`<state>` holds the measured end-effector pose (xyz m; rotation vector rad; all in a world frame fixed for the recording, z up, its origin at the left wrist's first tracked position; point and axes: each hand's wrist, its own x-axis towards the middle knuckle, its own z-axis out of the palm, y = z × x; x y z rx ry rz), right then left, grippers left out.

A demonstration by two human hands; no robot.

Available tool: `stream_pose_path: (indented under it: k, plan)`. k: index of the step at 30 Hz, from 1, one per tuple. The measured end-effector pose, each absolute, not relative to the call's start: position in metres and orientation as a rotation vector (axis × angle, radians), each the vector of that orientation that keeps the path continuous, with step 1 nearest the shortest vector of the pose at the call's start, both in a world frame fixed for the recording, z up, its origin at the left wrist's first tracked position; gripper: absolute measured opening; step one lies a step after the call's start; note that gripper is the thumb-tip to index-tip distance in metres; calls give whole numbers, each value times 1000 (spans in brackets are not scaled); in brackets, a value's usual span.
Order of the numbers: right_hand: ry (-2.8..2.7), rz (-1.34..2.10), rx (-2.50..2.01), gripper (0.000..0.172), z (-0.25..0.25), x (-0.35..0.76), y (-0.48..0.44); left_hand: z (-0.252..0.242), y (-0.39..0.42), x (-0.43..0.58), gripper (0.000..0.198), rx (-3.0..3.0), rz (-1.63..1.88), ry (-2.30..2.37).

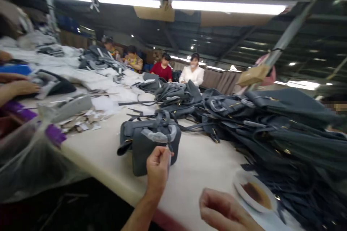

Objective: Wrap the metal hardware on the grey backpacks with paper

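Worktable edge [114, 184] passes below left hand [158, 168] pinching something small [169, 153]; right hand [225, 211] curls, blurred.

My left hand [158, 168] hid whatever lay within its fingers, above the dark grey leather handbag [143, 155]. My blurred right hand [227, 211] was cut off below, and the dark grey strapped bag heap [284, 140] ran past the right edge.

I see through 1 camera only, worn on the person's head. It looks forward and slightly down, from very near above the hands [158, 168], along the long tabletop [195, 177] toward the far end of the workshop, and its picture sits a little tilted.
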<state>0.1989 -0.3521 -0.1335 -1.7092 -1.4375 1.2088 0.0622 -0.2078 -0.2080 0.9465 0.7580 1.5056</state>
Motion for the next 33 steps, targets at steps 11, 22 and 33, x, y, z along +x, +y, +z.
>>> stream_pose_path:
  k: [11, 22, 33]
  plan:
    - [-1934, 1109, -1582, 24, -100, 172, -232, -221, -219, 63, 27, 1009, 1617, 811]
    - [-2125, 789, -1557, 26, -119, 172, -212, -217, -232, 61, 26, 1030, 1604, 748]
    - [-2091, 916, -1499, 22, -112, 168, -217, -214, -229, 67, 37, 567, 1554, 582]
